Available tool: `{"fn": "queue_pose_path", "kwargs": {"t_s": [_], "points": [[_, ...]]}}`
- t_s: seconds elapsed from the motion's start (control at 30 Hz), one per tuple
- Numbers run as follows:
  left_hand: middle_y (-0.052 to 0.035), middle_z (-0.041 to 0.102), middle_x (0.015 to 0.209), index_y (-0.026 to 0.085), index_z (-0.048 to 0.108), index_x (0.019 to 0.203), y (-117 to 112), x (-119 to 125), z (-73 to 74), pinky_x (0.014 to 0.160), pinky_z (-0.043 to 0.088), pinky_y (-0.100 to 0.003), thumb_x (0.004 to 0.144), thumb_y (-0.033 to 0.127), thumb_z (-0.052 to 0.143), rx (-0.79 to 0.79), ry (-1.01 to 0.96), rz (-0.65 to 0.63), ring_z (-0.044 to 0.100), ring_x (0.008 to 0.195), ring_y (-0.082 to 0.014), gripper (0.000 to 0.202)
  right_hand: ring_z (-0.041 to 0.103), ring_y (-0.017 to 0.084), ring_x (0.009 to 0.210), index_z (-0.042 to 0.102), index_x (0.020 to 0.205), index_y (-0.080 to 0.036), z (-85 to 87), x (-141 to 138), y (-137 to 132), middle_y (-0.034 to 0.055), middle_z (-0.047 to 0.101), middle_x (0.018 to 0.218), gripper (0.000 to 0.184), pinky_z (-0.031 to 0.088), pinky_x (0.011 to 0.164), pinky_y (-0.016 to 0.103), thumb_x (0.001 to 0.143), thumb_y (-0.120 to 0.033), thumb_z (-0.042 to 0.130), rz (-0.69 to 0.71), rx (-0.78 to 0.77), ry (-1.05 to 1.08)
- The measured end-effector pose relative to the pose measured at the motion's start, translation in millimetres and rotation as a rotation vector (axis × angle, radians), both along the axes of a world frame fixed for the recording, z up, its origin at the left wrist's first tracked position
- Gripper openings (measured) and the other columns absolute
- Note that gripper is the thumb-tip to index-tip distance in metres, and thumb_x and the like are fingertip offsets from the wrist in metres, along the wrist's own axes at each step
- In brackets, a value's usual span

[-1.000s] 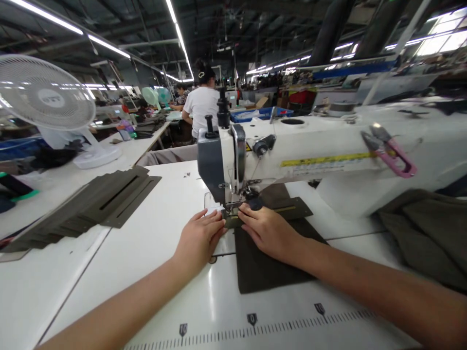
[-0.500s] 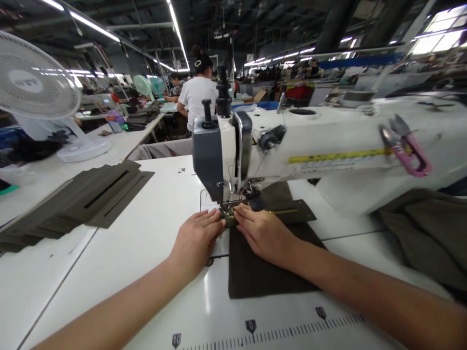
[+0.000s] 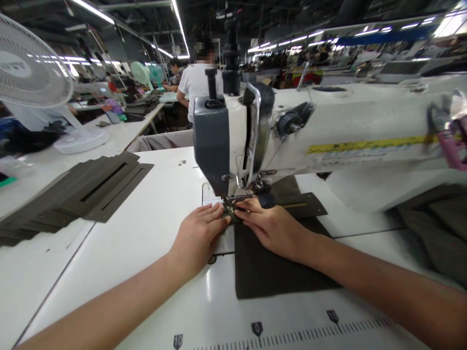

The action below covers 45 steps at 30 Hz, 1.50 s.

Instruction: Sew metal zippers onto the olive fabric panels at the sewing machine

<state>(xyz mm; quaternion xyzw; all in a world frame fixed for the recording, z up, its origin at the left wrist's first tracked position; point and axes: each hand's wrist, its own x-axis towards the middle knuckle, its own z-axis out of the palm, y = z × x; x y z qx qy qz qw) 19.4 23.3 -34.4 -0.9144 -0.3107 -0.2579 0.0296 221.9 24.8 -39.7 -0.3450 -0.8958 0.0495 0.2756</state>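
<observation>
A white sewing machine with a dark grey head cover point(image 3: 210, 143) stands in front of me, its needle area low over the metal plate. My left hand point(image 3: 199, 231) lies palm down left of the presser foot point(image 3: 229, 201), fingers stretched out over the near edge of the work. To the right of the foot, my right hand point(image 3: 275, 226) rests flat with its fingertips on a narrow dark olive strip point(image 3: 314, 205) that has a yellowish line along it. Under that hand spreads a dark olive fabric panel point(image 3: 272, 274). My hands partly hide the stitching spot.
Overlapping olive pieces with slots point(image 3: 87, 189) lie left on the white table point(image 3: 146, 253). A white fan point(image 3: 32, 73) stands behind them. Pink-handled snips point(image 3: 452, 141) sit on the machine arm, and more olive cloth point(image 3: 434, 218) lies right. A person in white point(image 3: 199, 87) is beyond.
My view has come closer to the machine, which looks larger, and the snips have shifted toward the right edge. Both hands keep nearly the same pose beside the presser foot.
</observation>
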Motion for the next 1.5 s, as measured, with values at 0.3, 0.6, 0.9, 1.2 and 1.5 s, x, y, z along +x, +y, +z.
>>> {"fn": "queue_pose_path", "kwargs": {"t_s": [0.3, 0.6, 0.9, 1.2, 1.5], "points": [[-0.0126, 0.067, 0.101, 0.013, 0.064, 0.091, 4.3, 2.3, 0.6, 0.087, 0.05, -0.04, 0.085, 0.014, 0.044, 0.032, 0.012, -0.005, 0.062, 0.097, -0.0238, 0.022, 0.056, 0.021, 0.102, 0.063, 0.098, -0.014, 0.6, 0.6, 4.0, 0.011, 0.062, 0.108, 0.026, 0.044, 0.09, 0.036, 0.084, -0.009, 0.042, -0.012, 0.013, -0.009], [-0.0094, 0.068, 0.096, 0.015, 0.064, 0.087, 6.3, 4.4, 0.5, 0.087, 0.049, -0.038, 0.085, 0.013, 0.045, 0.044, 0.024, 0.029, 0.063, 0.093, -0.021, 0.02, 0.057, 0.021, 0.099, 0.063, 0.097, -0.014, -3.7, -0.7, 8.0, 0.0104, 0.064, 0.103, 0.024, 0.041, 0.093, 0.038, 0.084, -0.011, 0.042, -0.017, 0.092, -0.021], [-0.0078, 0.068, 0.096, 0.016, 0.063, 0.084, 10.1, 3.6, 0.3, 0.086, 0.048, -0.036, 0.083, 0.012, 0.049, 0.01, -0.005, 0.047, 0.063, 0.092, -0.02, 0.015, 0.059, 0.02, 0.093, 0.063, 0.095, -0.015, -5.5, -1.5, 12.1, 0.0104, 0.065, 0.096, 0.025, 0.045, 0.086, 0.034, 0.086, -0.012, 0.039, -0.036, 0.117, -0.015], [-0.0069, 0.068, 0.096, 0.017, 0.063, 0.081, 10.1, 2.4, 0.5, 0.084, 0.05, -0.035, 0.081, 0.008, 0.046, 0.047, -0.048, 0.041, 0.064, 0.091, -0.0186, 0.019, 0.062, 0.019, 0.085, 0.063, 0.086, -0.017, -4.3, -4.9, 12.2, 0.0079, 0.066, 0.08, 0.026, 0.047, 0.08, 0.032, 0.086, -0.013, 0.037, -0.029, 0.125, 0.041], [-0.0078, 0.068, 0.095, 0.017, 0.062, 0.082, 4.2, 1.2, 2.4, 0.085, 0.049, -0.035, 0.084, 0.011, 0.045, 0.042, -0.043, 0.02, 0.063, 0.093, -0.0187, 0.018, 0.059, 0.018, 0.095, 0.063, 0.095, -0.015, -3.4, -3.0, 8.0, 0.009, 0.065, 0.099, 0.026, 0.043, 0.09, 0.033, 0.084, -0.01, 0.04, 0.009, 0.086, 0.066]]}}
